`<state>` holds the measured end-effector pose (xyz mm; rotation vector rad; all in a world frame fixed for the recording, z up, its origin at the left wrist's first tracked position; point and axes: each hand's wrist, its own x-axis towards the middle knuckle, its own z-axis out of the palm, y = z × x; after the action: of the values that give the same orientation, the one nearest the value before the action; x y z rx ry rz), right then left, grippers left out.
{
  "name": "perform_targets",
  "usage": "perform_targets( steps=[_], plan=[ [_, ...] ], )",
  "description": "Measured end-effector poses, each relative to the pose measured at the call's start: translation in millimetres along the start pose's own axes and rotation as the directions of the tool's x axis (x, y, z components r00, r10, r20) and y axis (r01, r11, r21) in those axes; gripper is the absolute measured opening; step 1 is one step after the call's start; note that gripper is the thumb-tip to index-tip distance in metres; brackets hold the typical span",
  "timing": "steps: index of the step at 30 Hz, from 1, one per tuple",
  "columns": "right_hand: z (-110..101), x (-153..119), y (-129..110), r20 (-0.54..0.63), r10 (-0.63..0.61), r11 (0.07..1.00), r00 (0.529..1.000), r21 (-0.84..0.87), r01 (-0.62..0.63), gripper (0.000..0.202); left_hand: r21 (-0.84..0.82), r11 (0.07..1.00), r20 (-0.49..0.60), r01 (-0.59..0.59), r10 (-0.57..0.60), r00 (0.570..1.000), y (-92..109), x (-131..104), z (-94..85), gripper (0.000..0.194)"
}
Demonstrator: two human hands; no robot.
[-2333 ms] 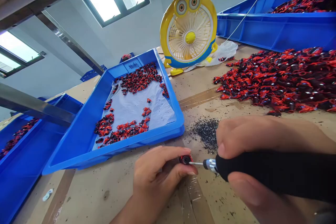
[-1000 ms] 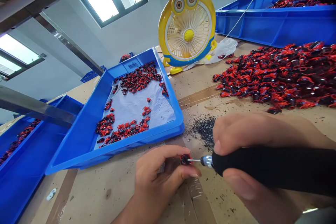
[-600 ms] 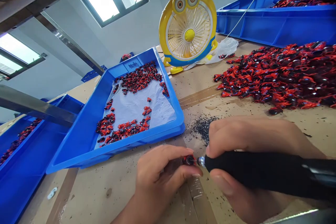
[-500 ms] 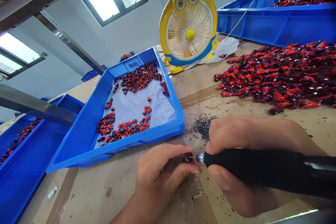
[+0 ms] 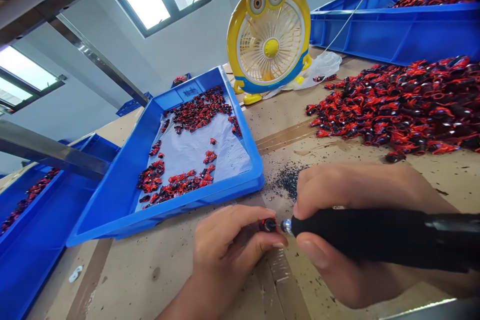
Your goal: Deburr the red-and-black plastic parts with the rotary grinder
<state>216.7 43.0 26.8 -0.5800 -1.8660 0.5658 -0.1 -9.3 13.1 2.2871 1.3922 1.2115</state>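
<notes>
Between the thumb and fingers of my left hand [image 5: 232, 245] is a small red-and-black part [image 5: 268, 225], its round dark end facing right. My right hand [image 5: 348, 190] is wrapped round a black rotary tool [image 5: 360, 235] with a shiny metal collar. The tool's thin bit reaches leftward to the dark end of the part; how deep it sits I cannot tell. Just behind my hands lies a heap of black shavings [image 5: 290, 180] on the tabletop.
A blue tray [image 5: 168, 215] with several red-and-black parts on a white sheet stands left of centre. A large pile of such parts [image 5: 405, 105] lies at right. Behind are a yellow fan [image 5: 272, 47] and another blue tray [image 5: 375, 35]. A metal post [image 5: 48, 150] crosses at left.
The rear of the rotary tool has tilted slightly upward, with my right hand shifting a little. My left hand stays almost still with the part.
</notes>
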Motion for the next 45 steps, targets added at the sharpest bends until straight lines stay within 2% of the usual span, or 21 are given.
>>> perform_targets(
  steps=[4,10,16,28,33,39,42,45],
  plan=[
    [4.8,-2.2,-0.1,-0.024,0.016,1.0,1.0,-0.003,-0.016,0.025,-0.043,0.999,-0.005,0.011,-0.012,1.0,1.4,0.2,0.5,0.006],
    [5.2,1.1,2.1,-0.041,0.025,1.0,0.999,0.0,-0.026,0.028,-0.017,1.0,-0.023,0.0,0.0,1.0,2.2,-1.2,1.4,0.008],
    [5.2,0.3,1.8,-0.06,0.041,0.999,0.997,-0.003,-0.041,0.029,-0.026,0.999,-0.019,0.043,-0.044,0.999,2.6,0.1,0.2,0.012],
    [5.5,0.3,-0.3,-0.09,0.065,0.998,0.994,-0.003,-0.065,0.032,0.004,1.0,-0.042,0.007,-0.007,0.999,1.2,-0.9,2.7,0.007],
    [-0.5,-1.9,1.5,-0.11,0.077,0.997,0.991,-0.007,-0.079,0.03,0.049,0.999,-0.072,0.013,-0.01,0.997,2.0,2.3,-1.0,0.018],
    [-11.0,-2.7,2.8,-0.063,0.024,1.0,0.998,-0.011,-0.025,0.012,0.111,0.993,-0.079,-0.027,0.036,0.996,4.8,5.3,-2.7,0.036],
    [-10.2,-4.7,0.4,-0.073,0.046,0.999,0.996,0.012,-0.045,0.013,0.089,0.996,-0.066,-0.014,0.02,0.998,6.3,5.3,-2.2,0.034],
    [-7.1,-6.4,-1.6,-0.105,0.089,0.996,0.99,0.035,-0.086,0.023,0.062,0.998,-0.057,-0.001,0.004,0.998,6.9,5.1,-1.8,0.028]
  ],
)
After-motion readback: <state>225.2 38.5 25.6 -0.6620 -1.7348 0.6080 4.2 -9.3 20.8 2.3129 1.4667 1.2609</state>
